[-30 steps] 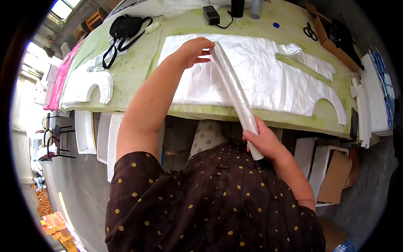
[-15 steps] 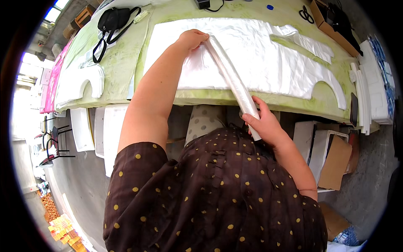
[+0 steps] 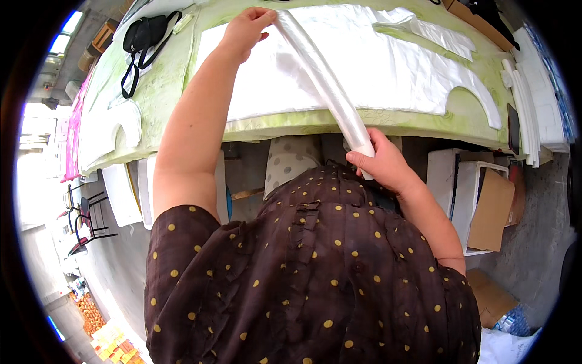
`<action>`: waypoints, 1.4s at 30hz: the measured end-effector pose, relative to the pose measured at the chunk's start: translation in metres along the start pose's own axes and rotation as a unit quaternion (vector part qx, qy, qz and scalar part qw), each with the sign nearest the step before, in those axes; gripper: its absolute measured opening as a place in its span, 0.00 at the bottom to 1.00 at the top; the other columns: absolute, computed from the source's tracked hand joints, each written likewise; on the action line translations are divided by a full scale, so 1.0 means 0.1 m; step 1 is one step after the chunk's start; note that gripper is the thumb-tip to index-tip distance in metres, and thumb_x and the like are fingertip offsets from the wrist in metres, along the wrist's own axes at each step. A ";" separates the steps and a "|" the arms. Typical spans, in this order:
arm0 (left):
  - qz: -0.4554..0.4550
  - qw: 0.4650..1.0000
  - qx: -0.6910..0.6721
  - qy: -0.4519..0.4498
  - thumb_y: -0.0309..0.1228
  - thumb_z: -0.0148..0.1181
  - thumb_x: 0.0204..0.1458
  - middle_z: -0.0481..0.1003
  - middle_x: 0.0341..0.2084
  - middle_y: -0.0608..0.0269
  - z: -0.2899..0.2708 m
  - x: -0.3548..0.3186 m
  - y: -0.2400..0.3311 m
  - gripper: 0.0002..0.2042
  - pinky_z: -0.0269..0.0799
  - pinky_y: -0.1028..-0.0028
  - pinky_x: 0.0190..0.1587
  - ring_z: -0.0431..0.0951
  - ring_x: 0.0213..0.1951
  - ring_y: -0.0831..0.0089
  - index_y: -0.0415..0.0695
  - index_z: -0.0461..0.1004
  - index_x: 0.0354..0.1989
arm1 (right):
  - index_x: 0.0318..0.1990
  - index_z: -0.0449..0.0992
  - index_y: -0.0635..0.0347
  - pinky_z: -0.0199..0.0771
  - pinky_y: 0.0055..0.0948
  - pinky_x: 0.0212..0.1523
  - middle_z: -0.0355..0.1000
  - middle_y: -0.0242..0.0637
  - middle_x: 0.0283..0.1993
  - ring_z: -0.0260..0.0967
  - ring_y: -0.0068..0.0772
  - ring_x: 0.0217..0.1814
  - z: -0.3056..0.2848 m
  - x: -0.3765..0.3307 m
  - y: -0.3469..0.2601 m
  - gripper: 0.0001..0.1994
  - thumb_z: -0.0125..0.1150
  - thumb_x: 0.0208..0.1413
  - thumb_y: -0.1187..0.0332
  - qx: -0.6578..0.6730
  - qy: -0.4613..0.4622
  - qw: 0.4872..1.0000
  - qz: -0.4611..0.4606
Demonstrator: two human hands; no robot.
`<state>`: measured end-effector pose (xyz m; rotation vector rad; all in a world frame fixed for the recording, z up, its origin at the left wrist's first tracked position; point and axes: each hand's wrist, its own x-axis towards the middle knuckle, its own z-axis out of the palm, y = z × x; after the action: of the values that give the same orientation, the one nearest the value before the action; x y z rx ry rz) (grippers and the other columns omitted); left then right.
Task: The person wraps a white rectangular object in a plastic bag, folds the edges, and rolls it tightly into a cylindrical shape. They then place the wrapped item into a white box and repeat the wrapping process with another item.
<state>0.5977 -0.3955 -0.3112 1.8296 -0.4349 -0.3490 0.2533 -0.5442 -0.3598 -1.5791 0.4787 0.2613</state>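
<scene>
A long roll of clear plastic film (image 3: 322, 79) slants between my two hands, its far end over the table and its near end by my body. My left hand (image 3: 247, 31) is closed at the far end, fingertips pinching it. Around the near end wrap the thumb and fingers of my right hand (image 3: 389, 162), just off the table's front edge. Beneath the roll lies a flat stack of thin white plastic bags (image 3: 394, 70), with a curved cut-out and handle straps on its right side.
A green patterned cloth covers the table (image 3: 273, 126). A black pouch (image 3: 145, 33) with a strap lies at the far left, near more white bags (image 3: 112, 124). White rolls (image 3: 526, 115) stand at the right edge. Below are foam boxes (image 3: 441, 182) and a cardboard piece (image 3: 488, 209).
The whole view has shifted, so the table sits higher in the picture. My left hand, at the roll's far end, appears farther up and left. Both hands still hold the roll.
</scene>
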 end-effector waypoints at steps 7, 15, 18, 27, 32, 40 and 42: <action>-0.025 0.998 -0.031 0.048 0.37 0.61 0.61 0.75 0.42 0.65 -0.18 -0.15 0.01 0.14 0.77 0.73 0.47 0.75 0.43 0.76 0.39 0.74 0.47 | 0.57 0.67 0.66 0.74 0.26 0.33 0.75 0.37 0.42 0.71 0.23 0.30 0.02 -0.09 0.12 0.30 0.74 0.51 0.62 0.013 0.009 1.000 0.008; -0.111 0.990 -0.091 -0.017 0.37 0.59 0.63 0.73 0.46 0.67 -0.25 -0.13 -0.03 0.13 0.77 0.70 0.50 0.73 0.50 0.73 0.43 0.72 0.49 | 0.62 0.65 0.65 0.74 0.25 0.35 0.73 0.36 0.45 0.69 0.21 0.34 0.01 -0.14 0.31 0.32 0.73 0.52 0.64 0.036 -0.013 0.999 -0.005; -0.113 0.986 -0.118 -0.040 0.38 0.58 0.61 0.73 0.47 0.66 -0.27 -0.06 -0.06 0.15 0.74 0.67 0.52 0.72 0.51 0.71 0.45 0.71 0.52 | 0.62 0.65 0.64 0.73 0.25 0.34 0.73 0.35 0.44 0.69 0.21 0.32 0.02 -0.12 0.27 0.32 0.73 0.53 0.64 0.028 -0.008 1.000 -0.007; -0.056 0.992 -0.065 -0.097 0.35 0.64 0.52 0.73 0.40 0.71 -0.31 0.16 -0.28 0.13 0.72 0.69 0.51 0.72 0.47 0.77 0.48 0.73 0.44 | 0.60 0.67 0.64 0.73 0.26 0.30 0.73 0.35 0.40 0.69 0.20 0.28 -0.03 -0.13 0.28 0.30 0.72 0.53 0.64 0.039 -0.013 0.999 -0.010; -0.039 0.998 0.025 -0.052 0.37 0.66 0.51 0.75 0.35 0.69 -0.25 0.30 -0.42 0.14 0.73 0.72 0.45 0.74 0.41 0.77 0.46 0.75 0.43 | 0.57 0.69 0.64 0.72 0.26 0.29 0.73 0.34 0.37 0.69 0.20 0.27 -0.04 -0.11 0.30 0.27 0.70 0.53 0.63 0.030 -0.011 0.999 -0.003; -0.032 0.980 0.191 0.037 0.39 0.62 0.57 0.77 0.40 0.63 -0.13 0.36 -0.64 0.19 0.72 0.71 0.46 0.75 0.41 0.73 0.40 0.74 0.52 | 0.58 0.69 0.64 0.74 0.30 0.39 0.75 0.38 0.42 0.73 0.27 0.35 -0.34 -0.47 0.33 0.28 0.70 0.52 0.62 -0.098 0.005 0.994 0.041; -0.034 0.974 0.221 0.032 0.39 0.60 0.57 0.77 0.41 0.61 -0.11 0.34 -0.60 0.19 0.73 0.68 0.48 0.76 0.43 0.70 0.41 0.73 0.53 | 0.59 0.68 0.63 0.73 0.33 0.50 0.76 0.41 0.47 0.74 0.33 0.47 -0.46 -0.67 0.46 0.30 0.71 0.50 0.63 -0.162 0.029 0.986 0.024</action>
<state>0.6394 -0.3856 -0.3663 2.2876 -0.4285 -0.2519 0.1675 -0.5809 -0.3674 -1.8979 0.5398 0.3443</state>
